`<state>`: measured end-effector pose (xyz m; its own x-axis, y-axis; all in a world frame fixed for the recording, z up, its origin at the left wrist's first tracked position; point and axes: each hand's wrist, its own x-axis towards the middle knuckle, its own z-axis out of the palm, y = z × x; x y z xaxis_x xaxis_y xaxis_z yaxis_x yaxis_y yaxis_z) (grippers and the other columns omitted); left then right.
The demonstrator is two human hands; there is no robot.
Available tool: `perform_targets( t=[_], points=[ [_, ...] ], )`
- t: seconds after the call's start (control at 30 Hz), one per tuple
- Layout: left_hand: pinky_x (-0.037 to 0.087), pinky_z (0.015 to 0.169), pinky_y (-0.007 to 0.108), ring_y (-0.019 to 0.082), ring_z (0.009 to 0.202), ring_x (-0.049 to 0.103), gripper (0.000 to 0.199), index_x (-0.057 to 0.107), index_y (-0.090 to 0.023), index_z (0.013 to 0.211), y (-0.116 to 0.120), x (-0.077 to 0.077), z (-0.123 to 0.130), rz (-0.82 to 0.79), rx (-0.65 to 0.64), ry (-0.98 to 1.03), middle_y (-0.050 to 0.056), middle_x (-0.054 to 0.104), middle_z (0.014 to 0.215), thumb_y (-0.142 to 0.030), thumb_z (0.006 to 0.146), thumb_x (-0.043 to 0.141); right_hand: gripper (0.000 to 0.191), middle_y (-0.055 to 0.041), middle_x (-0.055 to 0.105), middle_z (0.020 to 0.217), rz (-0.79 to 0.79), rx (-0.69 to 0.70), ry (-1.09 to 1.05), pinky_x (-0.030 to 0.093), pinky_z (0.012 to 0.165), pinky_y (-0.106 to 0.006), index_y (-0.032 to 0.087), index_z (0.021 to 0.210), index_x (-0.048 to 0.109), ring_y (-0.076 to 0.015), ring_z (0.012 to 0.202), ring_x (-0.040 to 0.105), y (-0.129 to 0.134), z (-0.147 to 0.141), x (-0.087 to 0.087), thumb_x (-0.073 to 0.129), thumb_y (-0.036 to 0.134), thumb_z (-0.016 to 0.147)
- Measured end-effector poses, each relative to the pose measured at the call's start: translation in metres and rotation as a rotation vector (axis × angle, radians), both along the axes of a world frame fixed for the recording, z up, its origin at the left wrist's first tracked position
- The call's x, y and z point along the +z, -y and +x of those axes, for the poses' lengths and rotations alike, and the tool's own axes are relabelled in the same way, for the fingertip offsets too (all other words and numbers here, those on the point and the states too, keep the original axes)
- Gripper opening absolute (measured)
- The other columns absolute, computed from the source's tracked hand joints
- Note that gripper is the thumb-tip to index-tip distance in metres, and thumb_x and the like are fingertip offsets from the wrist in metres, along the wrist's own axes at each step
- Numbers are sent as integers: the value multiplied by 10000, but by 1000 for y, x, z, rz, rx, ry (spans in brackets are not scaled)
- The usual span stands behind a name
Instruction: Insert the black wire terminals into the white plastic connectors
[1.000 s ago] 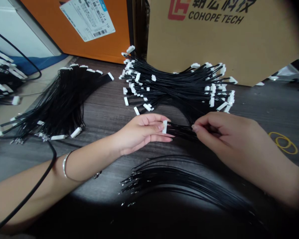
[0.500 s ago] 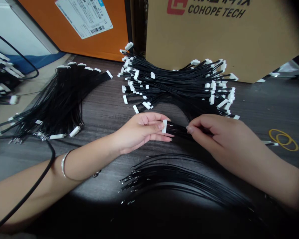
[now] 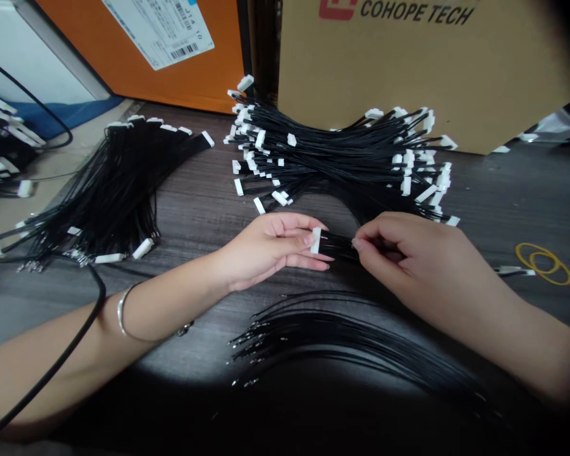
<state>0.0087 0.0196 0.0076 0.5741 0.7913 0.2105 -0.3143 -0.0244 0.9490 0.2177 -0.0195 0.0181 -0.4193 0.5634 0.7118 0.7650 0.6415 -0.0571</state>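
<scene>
White connector [image 3: 316,240] is sitting at the fingertips of my left hand [image 3: 273,250], above the dark tabletop [image 3: 194,190]; I am pinching it between thumb and fingers, its long side standing across my grip. My right hand [image 3: 411,256] is facing it from just beside, thumb and forefinger pressed together on thin black wires [image 3: 341,243]; how many strands I am gripping, I cannot tell. These wires are running between the connector and my right fingertips, and one small metal tip [image 3: 324,237] is showing near the connector.

Below my hands, a spread of loose wires [image 3: 356,342] is lying in a curve. Beyond them, a pile of white-ended cables [image 3: 323,142] is resting before a cardboard box [image 3: 399,76]. Another dark cable heap [image 3: 123,183] is lying to the left, and yellow loops [image 3: 553,272] are lying to the right.
</scene>
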Motion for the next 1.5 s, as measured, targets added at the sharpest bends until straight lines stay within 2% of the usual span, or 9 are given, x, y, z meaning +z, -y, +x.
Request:
perform_targets(
  t=[0.3, 0.53, 0.77, 1.1, 1.5],
  points=[
    [603, 771, 330, 159, 768, 698, 144, 670, -74, 924, 1, 0, 0, 0, -7, 2, 34, 667, 777, -85, 784, 699, 136, -16, 622, 726, -39, 18, 14, 391, 519, -255, 194, 768, 596, -119, 599, 539, 1, -1, -1, 514, 203, 876],
    [601, 779, 351, 163, 783, 692, 162, 675, -71, 926, 2, 1, -1, -7, -9, -8, 60, 682, 813, -90, 770, 715, 129, -7, 637, 717, -43, 39, 17, 395, 508, -253, 203, 766, 610, -115, 578, 546, 1, 3, 5, 529, 232, 862],
    [608, 779, 340, 157, 803, 691, 132, 683, -63, 942, 1, 0, -1, 11, -39, -4, 66, 684, 844, -50, 816, 647, 142, 1, 643, 712, -81, 16, 29, 400, 503, -247, 210, 760, 616, -109, 571, 547, 2, 4, 6, 520, 245, 860],
    [600, 783, 341, 148, 779, 686, 134, 692, -82, 927, -1, 0, -3, -5, -68, 8, 39, 674, 810, -73, 793, 686, 147, -6, 655, 681, -146, 23, -39, 387, 473, -257, 223, 734, 638, -123, 540, 548, 4, 2, 11, 547, 287, 830],
    [598, 790, 344, 144, 785, 686, 137, 692, -92, 932, -1, -1, -2, 1, -55, 0, 32, 676, 816, -88, 795, 692, 127, 3, 631, 708, -79, 28, -3, 399, 518, -247, 211, 751, 604, -106, 587, 543, 1, 1, 3, 544, 244, 857]
  ],
)
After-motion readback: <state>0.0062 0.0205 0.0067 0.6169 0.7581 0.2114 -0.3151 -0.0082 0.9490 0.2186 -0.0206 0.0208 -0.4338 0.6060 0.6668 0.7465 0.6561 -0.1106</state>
